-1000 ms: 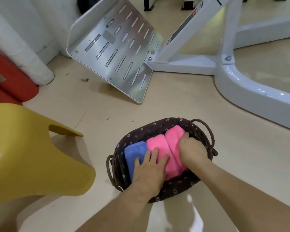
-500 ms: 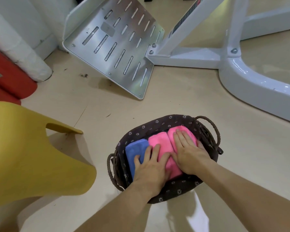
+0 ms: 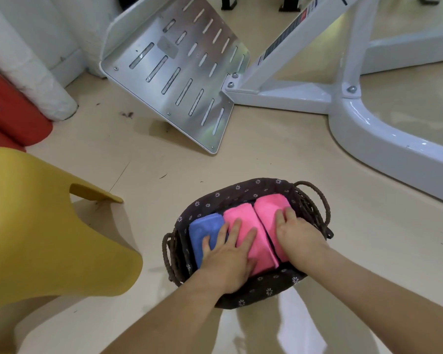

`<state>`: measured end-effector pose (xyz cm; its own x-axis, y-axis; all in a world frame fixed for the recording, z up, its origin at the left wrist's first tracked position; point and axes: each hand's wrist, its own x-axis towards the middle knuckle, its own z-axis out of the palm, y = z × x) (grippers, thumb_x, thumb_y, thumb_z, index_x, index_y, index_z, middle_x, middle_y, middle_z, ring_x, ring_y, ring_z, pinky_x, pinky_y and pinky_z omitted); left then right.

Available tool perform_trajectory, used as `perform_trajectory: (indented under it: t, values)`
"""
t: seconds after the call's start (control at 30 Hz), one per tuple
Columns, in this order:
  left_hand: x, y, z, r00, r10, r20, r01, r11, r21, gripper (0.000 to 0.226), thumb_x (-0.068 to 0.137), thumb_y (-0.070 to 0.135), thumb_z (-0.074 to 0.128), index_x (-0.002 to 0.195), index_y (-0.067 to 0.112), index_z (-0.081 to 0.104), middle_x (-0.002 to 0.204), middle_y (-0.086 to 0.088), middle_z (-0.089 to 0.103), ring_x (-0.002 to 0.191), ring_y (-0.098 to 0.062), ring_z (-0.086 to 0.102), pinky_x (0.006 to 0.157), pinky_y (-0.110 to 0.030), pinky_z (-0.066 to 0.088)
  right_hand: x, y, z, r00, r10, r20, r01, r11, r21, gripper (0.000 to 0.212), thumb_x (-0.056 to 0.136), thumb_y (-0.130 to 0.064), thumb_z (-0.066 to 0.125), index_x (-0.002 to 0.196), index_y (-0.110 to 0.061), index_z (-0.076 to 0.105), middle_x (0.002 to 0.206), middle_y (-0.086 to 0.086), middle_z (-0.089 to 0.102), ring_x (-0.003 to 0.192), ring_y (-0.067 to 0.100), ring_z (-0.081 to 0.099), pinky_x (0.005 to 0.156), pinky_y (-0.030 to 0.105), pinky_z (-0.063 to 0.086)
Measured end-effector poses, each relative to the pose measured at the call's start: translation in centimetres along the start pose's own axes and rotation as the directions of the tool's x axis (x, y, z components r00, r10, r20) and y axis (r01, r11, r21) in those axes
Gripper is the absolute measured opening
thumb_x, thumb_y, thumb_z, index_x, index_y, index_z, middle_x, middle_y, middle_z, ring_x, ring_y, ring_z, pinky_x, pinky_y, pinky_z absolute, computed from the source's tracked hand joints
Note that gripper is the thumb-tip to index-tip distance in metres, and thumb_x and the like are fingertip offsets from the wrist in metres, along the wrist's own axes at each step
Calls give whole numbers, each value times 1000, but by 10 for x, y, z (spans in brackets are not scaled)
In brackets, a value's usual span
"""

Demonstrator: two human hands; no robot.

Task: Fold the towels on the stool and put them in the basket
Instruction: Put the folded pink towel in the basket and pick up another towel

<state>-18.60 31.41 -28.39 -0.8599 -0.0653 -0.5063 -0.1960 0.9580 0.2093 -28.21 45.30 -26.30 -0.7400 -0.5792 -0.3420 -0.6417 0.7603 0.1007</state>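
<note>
**Pressing three folded towels down in the basket, lower centre of frame.**

The blue towel (image 3: 205, 226), mid pink towel (image 3: 241, 215) and right pink towel (image 3: 269, 203) lie side by side, touching, inside the basket (image 3: 241, 187). The left hand (image 3: 225, 261) lies flat across the blue towel and mid pink towel, fingers straight and spread, holding nothing. The right hand (image 3: 299, 238) rests palm-down on the right pink towel with its fingers nearly straight and no grasp seen; the outer fingers by the basket wall are hard to make out. The stool (image 3: 36, 226), at left of frame, has no towel on the part in view.

Judgement: the task is near its end, and the step in hand is settling the load. Press evenly with flat palms, not fingertips, so the folds do not spring open. Keep the gap between the pink towels closed. Lift both hands straight up so no fold drags loose.
</note>
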Motion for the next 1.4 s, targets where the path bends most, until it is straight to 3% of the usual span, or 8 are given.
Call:
perform_trajectory:
  t: [0.17, 0.37, 0.57, 0.73, 0.8, 0.93, 1.23, 1.4]
  values:
    - [-16, -4, -3, 999, 32, 9, -32, 999, 1, 83, 87, 8, 46, 148, 43, 2, 159, 3, -18, 145, -23, -17, 111, -61, -1, 12, -9, -7, 994, 53, 91, -56, 998, 38, 63, 94, 0, 33, 148, 7, 2, 150, 34, 15, 125, 36, 49, 95, 36, 45]
    - [-29, -4, -16, 985, 83, -152, -97, 991, -89, 56, 98, 23, 33, 150, 34, 17, 161, 2, -4, 148, -17, -6, 118, -50, 7, 4, -3, -6, 988, 29, 149, -34, 999, 33, 65, 91, -9, 42, 148, -5, 11, 143, 25, 31, 118, 36, 50, 88, 43, 47]
    - [-48, -6, -15, 996, 86, 36, -85, 996, -31, 60, 98, 53, 18, 152, 25, 11, 161, -2, -1, 148, -15, -4, 118, -46, 3, -1, -16, -12, 976, 69, 207, -58, 996, -61, 58, 92, -11, 39, 145, -5, 17, 138, 23, 39, 122, 36, 44, 96, 41, 45]
    - [-51, -11, -15, 859, 229, -457, -325, 935, -142, 45, 87, 36, 35, 113, 21, 68, 118, -5, 67, 101, -22, 66, 80, -33, 57, -12, -26, -18, 996, 69, 54, -68, 998, -12, 53, 89, -19, 46, 140, -16, 29, 130, 11, 45, 113, 29, 47, 83, 37, 48]
    - [-65, -21, -23, 778, 301, -552, -466, 866, -183, 34, 82, 24, 41, 99, 22, 71, 98, 3, 71, 83, -18, 66, 69, -24, 56, -19, -27, -22, 998, 3, -60, 2, 997, 79, 52, 88, -22, 50, 137, -19, 34, 123, 6, 49, 105, 28, 52, 78, 37, 50]
    - [-109, -36, -62, 844, 288, -453, -454, 833, -316, 45, 84, 25, 27, 102, 25, 69, 102, 11, 67, 95, -8, 56, 83, -24, 45, -51, -34, -57, 981, -92, -170, 131, 964, 231, 41, 86, -12, 52, 127, -16, 54, 113, 4, 60, 97, 30, 59, 77, 34, 47]
    - [-237, 29, -142, 966, 220, -135, -256, 754, -605, 35, 84, 25, 35, 96, 35, 66, 71, 20, 55, 73, 0, 51, 71, -24, 45, -222, -21, -174, 989, 119, 88, -147, 708, 691, 76, 90, -13, 51, 148, -40, 11, 130, -2, 47, 98, 22, 60, 86, 38, 49]
    - [-269, 126, -251, 927, 274, -257, -367, 805, -466, 40, 87, 3, 40, 102, 29, 66, 81, 22, 54, 83, 9, 50, 75, -3, 35, -320, 41, -269, 914, 366, 175, -349, 488, 800, 75, 91, -13, 51, 144, -47, 12, 124, -13, 42, 92, 5, 58, 81, 30, 51]
